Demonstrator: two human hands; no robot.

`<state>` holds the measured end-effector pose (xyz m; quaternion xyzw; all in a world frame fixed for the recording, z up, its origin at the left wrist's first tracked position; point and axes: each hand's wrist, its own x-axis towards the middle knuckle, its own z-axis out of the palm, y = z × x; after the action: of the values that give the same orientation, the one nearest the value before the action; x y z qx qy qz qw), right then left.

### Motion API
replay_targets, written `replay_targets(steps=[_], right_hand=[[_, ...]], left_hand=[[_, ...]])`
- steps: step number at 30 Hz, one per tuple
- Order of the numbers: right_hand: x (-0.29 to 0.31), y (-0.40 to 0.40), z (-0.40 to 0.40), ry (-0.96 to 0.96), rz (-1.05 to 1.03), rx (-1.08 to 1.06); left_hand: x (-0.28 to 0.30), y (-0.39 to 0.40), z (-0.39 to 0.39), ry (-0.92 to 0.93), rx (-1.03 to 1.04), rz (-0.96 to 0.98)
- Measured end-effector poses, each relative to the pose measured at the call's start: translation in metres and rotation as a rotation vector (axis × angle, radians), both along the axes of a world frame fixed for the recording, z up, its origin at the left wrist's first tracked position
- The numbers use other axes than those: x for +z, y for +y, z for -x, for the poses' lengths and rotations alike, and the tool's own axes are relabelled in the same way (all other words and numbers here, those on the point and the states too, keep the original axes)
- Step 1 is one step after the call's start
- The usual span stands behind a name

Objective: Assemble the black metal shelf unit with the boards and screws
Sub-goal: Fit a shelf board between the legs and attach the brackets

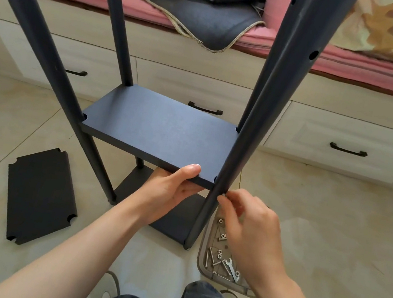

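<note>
The black shelf unit stands on the floor with its posts upright. A black board [159,129] sits between the posts at mid height, and a lower board [177,221] lies near the floor. My left hand [169,191] grips the mid board's near edge from below, thumb on top. My right hand [251,234] pinches a small screw [223,194] against the near right post [255,122] at board level. A spare black board [40,195] lies flat on the floor at the left.
A grey tray [203,268] with several screws, nuts and a small wrench [232,269] rests on the floor under my right hand. White drawers [343,145] and a pink-cushioned bench run behind the shelf. My knees are at the bottom edge.
</note>
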<state>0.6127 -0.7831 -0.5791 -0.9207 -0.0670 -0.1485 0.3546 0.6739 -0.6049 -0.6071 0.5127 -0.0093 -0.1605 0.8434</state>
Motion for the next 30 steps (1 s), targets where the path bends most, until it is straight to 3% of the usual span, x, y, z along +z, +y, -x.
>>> replay_targets(steps=[12,14,18,20,22,26,30], right_hand=[[-0.001,-0.002,-0.004,0.124,-0.138,0.015],[0.0,-0.003,-0.004,0.108,-0.085,0.031],[0.007,-0.001,-0.003,-0.122,0.219,-0.011],[0.008,0.0,-0.002,-0.173,0.246,-0.037],[0.006,0.0,-0.002,-0.145,0.162,-0.056],[0.002,-0.001,-0.005,0.129,-0.181,-0.03],[0.008,-0.005,-0.011,0.112,-0.226,-0.053]], left_hand=[[0.002,0.004,-0.006,-0.013,-0.097,0.042],[0.0,0.004,-0.006,-0.019,-0.105,0.038],[-0.004,0.003,-0.006,-0.013,-0.067,0.043],[-0.004,0.002,-0.005,-0.013,-0.066,0.038],[-0.003,0.002,-0.005,-0.017,-0.074,0.03],[-0.002,0.002,-0.006,0.007,-0.089,0.044],[-0.003,0.001,-0.007,0.005,-0.108,0.064]])
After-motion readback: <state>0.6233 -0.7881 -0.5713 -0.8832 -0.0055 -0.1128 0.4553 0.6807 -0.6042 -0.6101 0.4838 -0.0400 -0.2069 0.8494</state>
